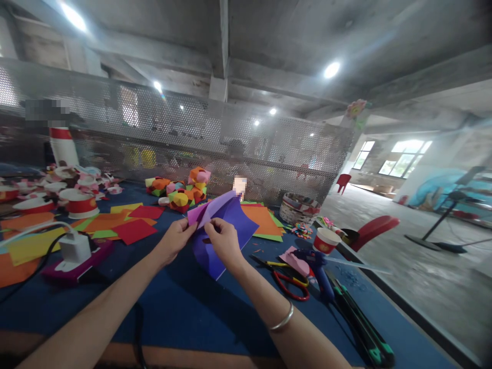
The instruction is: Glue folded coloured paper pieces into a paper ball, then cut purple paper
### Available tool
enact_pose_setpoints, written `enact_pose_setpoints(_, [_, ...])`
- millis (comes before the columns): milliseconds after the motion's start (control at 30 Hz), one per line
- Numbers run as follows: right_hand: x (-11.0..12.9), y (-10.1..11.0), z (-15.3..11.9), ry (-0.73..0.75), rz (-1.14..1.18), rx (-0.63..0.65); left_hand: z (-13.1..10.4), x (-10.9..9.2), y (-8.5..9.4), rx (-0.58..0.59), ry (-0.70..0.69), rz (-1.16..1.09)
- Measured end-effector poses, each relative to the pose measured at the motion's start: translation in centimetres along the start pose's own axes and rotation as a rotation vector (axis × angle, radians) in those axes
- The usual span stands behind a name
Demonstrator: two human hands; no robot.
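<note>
My left hand (177,240) pinches the left edge of several purple paper sheets (235,229), held up over the blue table (180,307). Pressed against the same paper, the fingers of my right hand (224,242) are closed on it near its middle. One sheet is lighter violet and folds upward; the darker one curves down toward the tabletop. Scissors with red handles (292,287) lie right of my right hand, beside a blue glue gun (321,274) and a pink paper piece (294,262).
Coloured paper (136,231) and a purple power strip (82,264) with a white plug lie left. Folded paper balls (180,200) stand at the back before a perforated metal screen (184,138). At right are a basket (300,207), a paper cup (326,240) and a green-black cutter (361,323).
</note>
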State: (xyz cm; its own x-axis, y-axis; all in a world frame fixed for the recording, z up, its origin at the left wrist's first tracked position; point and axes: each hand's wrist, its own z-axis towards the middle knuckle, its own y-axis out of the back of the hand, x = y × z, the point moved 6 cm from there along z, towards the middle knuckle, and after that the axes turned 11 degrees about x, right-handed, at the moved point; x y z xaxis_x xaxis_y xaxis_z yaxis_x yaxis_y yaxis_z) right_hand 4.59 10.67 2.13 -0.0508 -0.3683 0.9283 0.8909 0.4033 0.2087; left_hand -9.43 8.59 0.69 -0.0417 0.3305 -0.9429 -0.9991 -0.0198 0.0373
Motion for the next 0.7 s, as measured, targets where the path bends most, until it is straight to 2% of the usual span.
enact_pose_setpoints(133, [0.1, 0.2, -0.1, 0.021, -0.126, -0.019, 0.2, 0.1, 0.3, -0.048, -0.061, 0.227])
enact_pose_setpoints(267, [0.0, 0.6, -0.5, 0.000, -0.146, -0.115, -0.2, -0.8, 0.3, -0.113, -0.117, 0.509])
enact_pose_setpoints(333, [0.6, 0.7, -0.7, 0.053, -0.166, -0.124, -0.5, -1.3, 0.0, -0.129, -0.132, 0.594])
enact_pose_setpoints(433, [1.7, 0.1, -0.9, 0.158, -0.282, -0.045, -1.0, -1.8, -0.4, -0.145, -0.149, 0.664])
enact_pose_setpoints(533, [2.3, -0.1, -0.9, 0.199, -0.393, -0.026, -1.4, -2.2, -1.0, -0.091, -0.193, 0.668])
enact_pose_setpoints(600, [2.4, -0.1, -0.8, 0.211, -0.407, -0.028, -1.5, -2.3, -1.3, -0.056, -0.220, 0.683])
enact_pose_setpoints(700, [2.1, 0.0, -0.6, 0.215, -0.391, -0.020, -1.6, -2.2, -1.3, -0.079, -0.210, 0.710])
